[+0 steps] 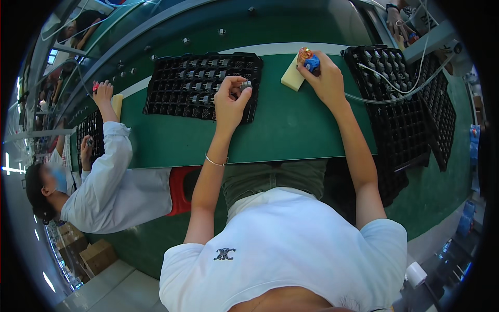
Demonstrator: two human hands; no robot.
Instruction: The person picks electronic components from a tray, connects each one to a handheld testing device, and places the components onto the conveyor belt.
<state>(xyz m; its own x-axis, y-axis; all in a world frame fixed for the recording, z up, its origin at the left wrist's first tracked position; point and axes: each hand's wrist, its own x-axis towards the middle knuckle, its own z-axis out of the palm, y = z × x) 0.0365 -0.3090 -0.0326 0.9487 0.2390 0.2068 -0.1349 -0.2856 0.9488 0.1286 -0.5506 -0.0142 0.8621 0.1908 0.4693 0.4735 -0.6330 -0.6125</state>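
Note:
My left hand [228,101] is closed, pinching a small grey metal part [245,85] between thumb and fingertips. It is raised over the right side of a black compartment tray [150,101] that holds rows of small metal parts. My right hand [326,80] grips a small blue and orange object [311,62] whose exact kind I cannot make out. That object is at the upper end of a cream block [292,79] standing on the green tabletop [291,130]; whether they touch is unclear.
More black trays [400,130] overlap at the right, the upper one filled with metal parts, with a pale hose [405,99] across them. Several small parts [222,32] sit on the green surface beyond. At left a co-worker [114,192] in white sits by another tray [93,132].

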